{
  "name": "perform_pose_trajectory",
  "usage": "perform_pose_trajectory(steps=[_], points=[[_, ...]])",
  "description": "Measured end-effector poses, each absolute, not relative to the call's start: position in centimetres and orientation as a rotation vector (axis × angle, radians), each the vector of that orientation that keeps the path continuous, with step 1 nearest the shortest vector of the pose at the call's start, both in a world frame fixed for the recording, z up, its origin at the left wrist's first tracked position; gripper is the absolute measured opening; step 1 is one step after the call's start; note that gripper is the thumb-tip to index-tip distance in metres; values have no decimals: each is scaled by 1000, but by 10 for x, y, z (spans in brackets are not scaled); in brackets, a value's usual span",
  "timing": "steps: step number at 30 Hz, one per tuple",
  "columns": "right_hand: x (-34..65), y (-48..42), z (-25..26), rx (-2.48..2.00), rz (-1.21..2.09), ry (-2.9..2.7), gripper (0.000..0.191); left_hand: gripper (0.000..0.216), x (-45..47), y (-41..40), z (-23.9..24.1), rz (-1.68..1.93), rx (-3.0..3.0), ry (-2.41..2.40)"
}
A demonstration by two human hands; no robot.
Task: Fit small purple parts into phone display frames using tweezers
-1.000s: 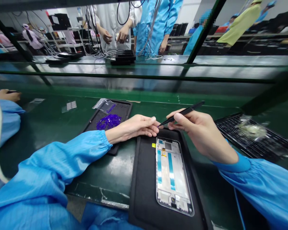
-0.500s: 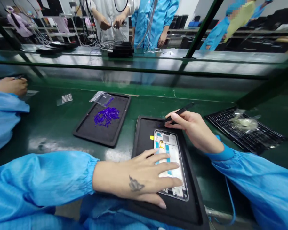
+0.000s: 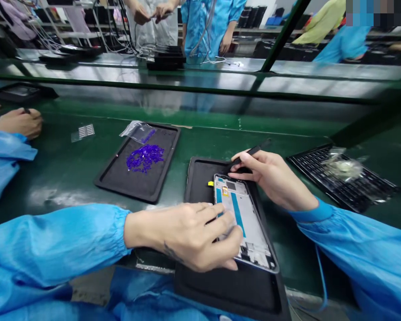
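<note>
A phone frame [image 3: 245, 218] with blue strips lies in a black tray [image 3: 227, 281] in front of me. My left hand [image 3: 194, 234] grips the frame's left edge, fingers curled round it, and the frame sits tilted in the tray. Just beyond the frame's top end, my right hand [image 3: 270, 178] pinches black tweezers [image 3: 250, 152], their tip pointing left and down over the tray's far end.
A second black tray [image 3: 120, 185] to the left holds a heap of small purple parts [image 3: 144, 157] and a clear bag [image 3: 137, 130]. A black slotted tray [image 3: 364, 189] with a plastic bag lies right. A co-worker's hand [image 3: 20, 122] rests far left. People stand behind the far bench.
My left hand came back from near the tweezers' tip, laid itself flat on the frame, then curled round its left edge and turned it. My right hand stayed with the tweezers.
</note>
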State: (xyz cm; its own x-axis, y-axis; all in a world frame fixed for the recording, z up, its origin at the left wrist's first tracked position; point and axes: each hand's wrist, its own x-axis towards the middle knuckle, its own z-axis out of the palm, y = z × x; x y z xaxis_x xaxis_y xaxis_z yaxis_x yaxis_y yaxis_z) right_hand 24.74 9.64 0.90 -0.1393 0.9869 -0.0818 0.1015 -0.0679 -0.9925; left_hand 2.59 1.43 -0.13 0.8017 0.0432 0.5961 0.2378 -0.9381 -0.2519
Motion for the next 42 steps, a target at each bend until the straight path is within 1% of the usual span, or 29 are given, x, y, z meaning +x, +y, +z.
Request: perform_pose_trajectory(steps=[5,11,18,33,37,42], points=[[247,90,7,-1263,1166,-1535,34,46,20,19,10,-923,-2649,-234],[247,86,7,-1187,1054,-1732,34,46,21,17,11,-914,-2682,-238],[252,85,4,-1193,803,-1969,31,46,21,16,12,-907,-2675,-254],[254,85,1,-1193,649,-2063,30,47,21,16,9,-890,-2668,-237],[256,86,7,-1206,719,-2005,33,47,22,16,9,-892,-2660,-221],[258,90,12,-1185,1131,-1861,36,48,22,17,9,-895,-2658,-227]])
